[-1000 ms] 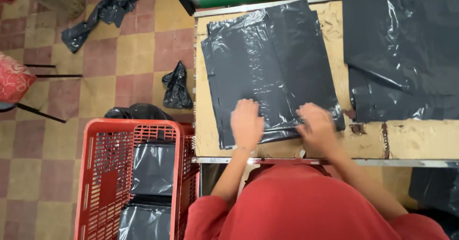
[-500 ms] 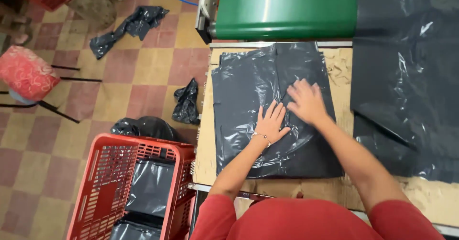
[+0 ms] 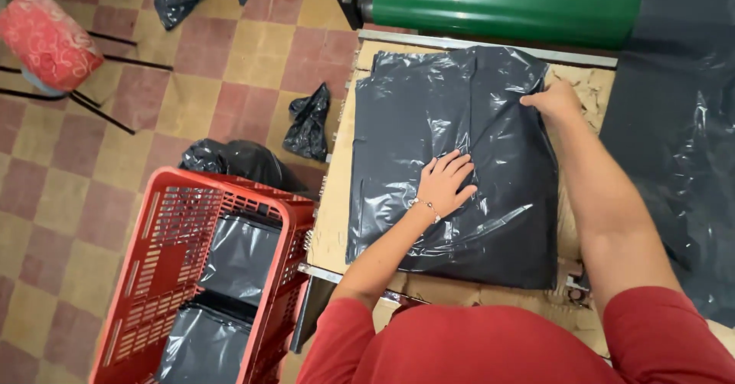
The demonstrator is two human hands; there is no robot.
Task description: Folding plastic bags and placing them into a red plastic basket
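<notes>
A stack of flat black plastic bags (image 3: pixel 429 131) lies on a worn wooden table (image 3: pixel 337 200). My left hand (image 3: pixel 446 185) rests flat on the middle of the stack, fingers spread, a thin bracelet on the wrist. My right hand (image 3: pixel 553 99) is at the stack's far right corner, fingers pinched on the edge of the top bag. Both arms come out of red sleeves at the bottom of the view.
A red plastic crate (image 3: pixel 191 277) with folded black bags inside stands on the tiled floor at the left. Loose black bags (image 3: pixel 310 120) lie on the floor. A green machine (image 3: pixel 505 1) sits behind the table. More black sheeting (image 3: pixel 681 147) covers the right. A red stool (image 3: pixel 46 39) stands far left.
My right hand has slid from the middle of the stack up to its far right corner and pinched the edge. My left hand stays flat on the bags.
</notes>
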